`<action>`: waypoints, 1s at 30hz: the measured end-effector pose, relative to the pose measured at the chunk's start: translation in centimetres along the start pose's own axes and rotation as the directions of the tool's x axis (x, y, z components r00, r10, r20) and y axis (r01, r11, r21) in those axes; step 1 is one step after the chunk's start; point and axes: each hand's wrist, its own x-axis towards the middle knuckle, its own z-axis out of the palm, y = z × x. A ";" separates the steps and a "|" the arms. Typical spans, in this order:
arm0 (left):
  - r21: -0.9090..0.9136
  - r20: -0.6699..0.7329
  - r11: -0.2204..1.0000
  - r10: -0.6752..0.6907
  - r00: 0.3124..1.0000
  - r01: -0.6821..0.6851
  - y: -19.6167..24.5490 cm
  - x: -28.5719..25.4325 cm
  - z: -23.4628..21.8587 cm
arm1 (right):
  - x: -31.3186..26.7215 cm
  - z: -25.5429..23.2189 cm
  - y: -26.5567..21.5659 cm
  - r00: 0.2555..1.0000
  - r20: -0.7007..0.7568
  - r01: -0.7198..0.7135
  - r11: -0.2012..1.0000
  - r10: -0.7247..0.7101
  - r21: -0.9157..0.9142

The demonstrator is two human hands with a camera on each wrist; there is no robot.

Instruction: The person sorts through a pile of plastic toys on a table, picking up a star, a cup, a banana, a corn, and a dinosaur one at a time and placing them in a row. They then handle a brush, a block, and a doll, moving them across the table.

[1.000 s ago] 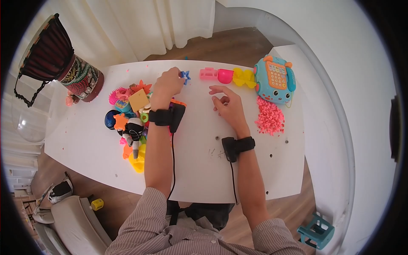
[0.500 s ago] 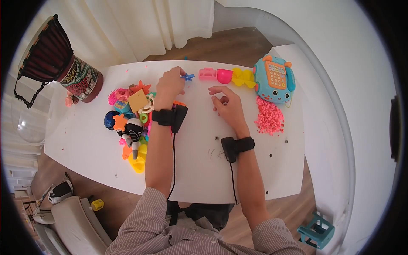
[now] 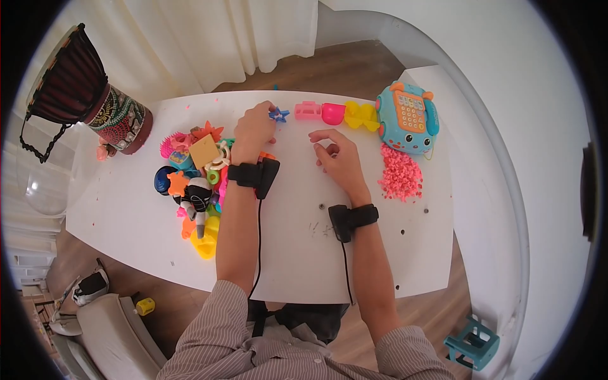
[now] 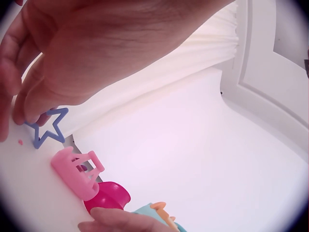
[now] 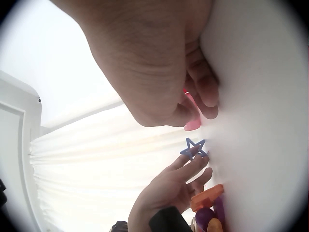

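Note:
My left hand (image 3: pixel 254 132) is over the far part of the table and pinches a blue star-shaped outline (image 4: pixel 36 143) by one of its points. The star, a thin hollow frame, sticks out to the right of the fingertips, close over the white tabletop. To its right lies a pink openwork piece (image 3: pixel 308 111), beside a magenta cup-like piece (image 3: pixel 333 114) and a yellow flower-shaped mould (image 3: pixel 361 116). My right hand (image 3: pixel 342 159) rests near the table just in front of these, fingers loosely curled with nothing held.
A heap of colourful toys lies left of my left arm, with a tan square block (image 3: pixel 204 151) on top. At the right stand a blue toy telephone (image 3: pixel 410 120) and a pile of pink bits (image 3: pixel 401 176). A drum (image 3: pixel 120 120) stands at the far left.
My left hand has turned the blue star, which first faced the head camera and then tipped flatter; the hand shifted slightly right. The right hand has stayed in place.

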 end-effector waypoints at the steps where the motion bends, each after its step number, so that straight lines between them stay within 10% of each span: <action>1: 0.000 0.000 1.000 0.000 1.000 0.000 -0.2 0.1 0.1 | 0.0 0.0 0.0 1.000 0.000 0.000 1.000 0.000 0.000; 30: 0.033 -0.160 0.999 0.020 0.987 -0.015 -0.8 1.1 2.2 | 0.0 0.1 0.0 1.000 -0.007 0.008 0.999 -0.008 -0.033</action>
